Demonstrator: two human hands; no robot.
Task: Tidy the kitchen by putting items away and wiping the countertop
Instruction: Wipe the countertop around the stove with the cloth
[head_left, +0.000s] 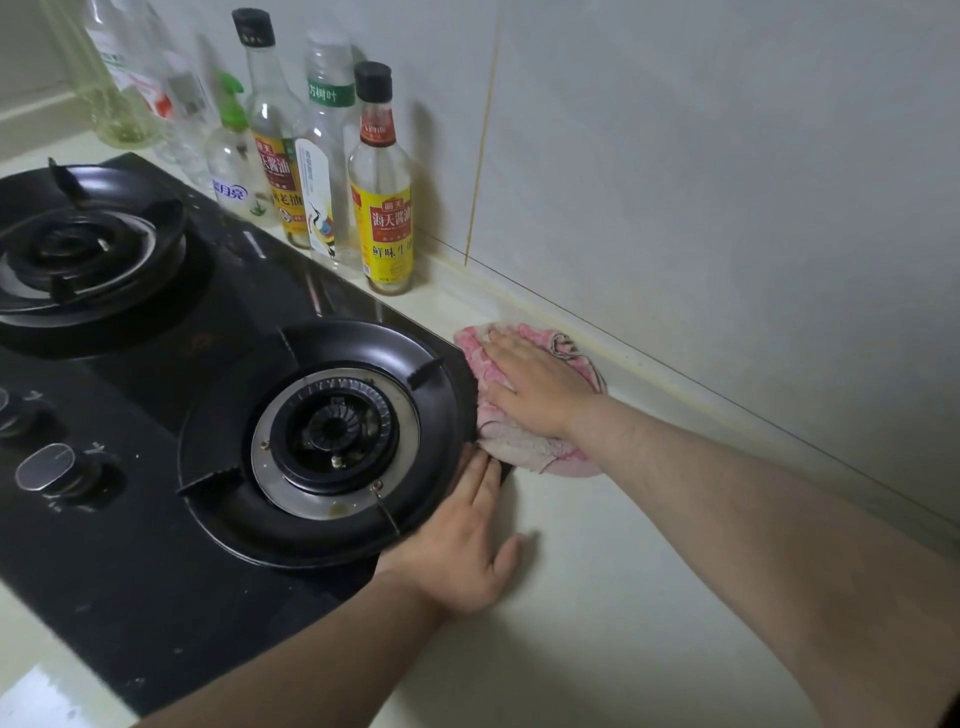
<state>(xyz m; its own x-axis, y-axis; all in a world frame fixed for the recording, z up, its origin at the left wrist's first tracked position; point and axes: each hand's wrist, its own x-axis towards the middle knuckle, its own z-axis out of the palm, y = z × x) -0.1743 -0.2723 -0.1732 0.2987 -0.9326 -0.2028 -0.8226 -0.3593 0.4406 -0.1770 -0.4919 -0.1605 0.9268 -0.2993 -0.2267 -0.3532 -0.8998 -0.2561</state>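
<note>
A pink cloth (524, 447) lies bunched on the pale countertop (597, 571), right beside the black gas stove (156, 519). My right hand (530, 384) presses flat on the cloth with fingers straight, pointing toward the bottles. My left hand (462, 545) rests flat on the countertop at the stove's right edge, fingers straight and touching the near burner ring (322, 441).
Several bottles stand along the tiled wall behind the stove, the nearest a yellow-labelled sauce bottle (384, 208). A second burner (78, 244) sits at far left, with control knobs (52, 467) at the stove's front. The wall runs close along the right.
</note>
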